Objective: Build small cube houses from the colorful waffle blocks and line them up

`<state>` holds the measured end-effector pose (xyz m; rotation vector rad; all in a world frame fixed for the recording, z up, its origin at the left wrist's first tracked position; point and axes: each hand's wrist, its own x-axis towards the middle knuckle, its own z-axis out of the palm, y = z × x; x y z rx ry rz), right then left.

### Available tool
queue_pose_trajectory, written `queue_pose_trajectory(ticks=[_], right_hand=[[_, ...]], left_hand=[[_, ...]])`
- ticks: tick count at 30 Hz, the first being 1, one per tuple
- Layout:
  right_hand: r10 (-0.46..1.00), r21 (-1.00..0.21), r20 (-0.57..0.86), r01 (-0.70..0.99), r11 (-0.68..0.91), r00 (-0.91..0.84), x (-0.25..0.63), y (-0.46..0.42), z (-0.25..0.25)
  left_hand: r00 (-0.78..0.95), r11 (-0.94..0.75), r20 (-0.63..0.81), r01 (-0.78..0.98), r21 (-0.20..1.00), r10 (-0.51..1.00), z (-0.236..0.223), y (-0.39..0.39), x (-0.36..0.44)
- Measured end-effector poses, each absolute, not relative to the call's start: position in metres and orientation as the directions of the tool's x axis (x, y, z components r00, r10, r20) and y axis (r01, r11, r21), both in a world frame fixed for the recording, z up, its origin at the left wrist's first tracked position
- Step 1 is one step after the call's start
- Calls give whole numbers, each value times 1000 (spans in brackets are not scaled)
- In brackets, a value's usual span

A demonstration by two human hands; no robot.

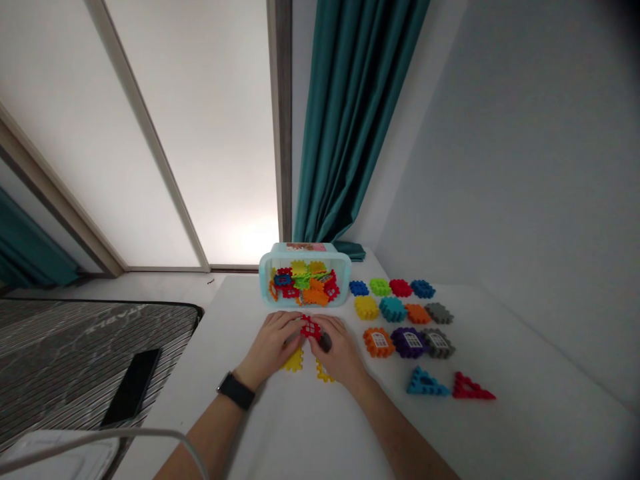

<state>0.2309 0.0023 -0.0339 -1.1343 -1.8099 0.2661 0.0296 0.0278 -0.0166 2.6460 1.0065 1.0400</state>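
My left hand (273, 343) and my right hand (341, 350) meet over the white table (525, 413), fingers curled round a red toothed building piece (310, 327) held between them. A dark piece (325, 343) shows under my right fingers. Two yellow toothed pieces lie beneath the hands, one (294, 361) by my left hand and one (323, 373) by my right wrist. A black watch (236, 390) sits on my left wrist. Just behind the hands stands a light blue tub (267, 267) on its side, filled with several coloured pieces.
Right of the hands, coloured pieces lie in rows: blue (359, 288), green, red, yellow (367, 307), teal, orange, grey, window pieces (379, 342), and two triangles, blue (426, 383) and red (472, 387). A black phone (131, 387) rests on striped bedding at left. Teal curtain (350, 120) behind.
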Motion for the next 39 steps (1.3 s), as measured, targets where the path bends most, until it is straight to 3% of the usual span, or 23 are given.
queue_pose_trajectory(ticks=[6, 9, 12, 15, 18, 22, 27, 33, 39], right_hand=[[867, -794, 498, 414, 444, 25, 225, -4, -33], [898, -871, 427, 316, 377, 106, 224, -4, -33], [917, -911, 378, 230, 344, 127, 225, -3, -34], [923, -931, 355, 145, 335, 147, 224, -4, -36], [928, -942, 333, 107, 319, 167, 221, -6, -36], [935, -947, 314, 117, 298, 165, 222, -8, -31], [935, -934, 328, 195, 299, 136, 231, -6, -23], [923, -905, 377, 244, 348, 81, 233, -5, -23], [864, -817, 502, 347, 460, 36, 234, -10, -19]], left_hand=[[469, -742, 588, 531, 409, 659, -12, 25, 32], [303, -633, 565, 502, 590, 767, -12, 21, 38], [177, -485, 453, 373, 791, 874, -11, 18, 45], [182, -415, 376, 287, 863, 909, -11, 15, 48], [193, -454, 411, 352, 818, 891, -12, 12, 47], [331, -623, 529, 461, 632, 781, -15, 11, 42], [485, -737, 557, 496, 459, 674, -14, 12, 39], [529, -750, 539, 539, 383, 655, -12, 14, 37], [375, -695, 623, 588, 413, 687, -16, 21, 28]])
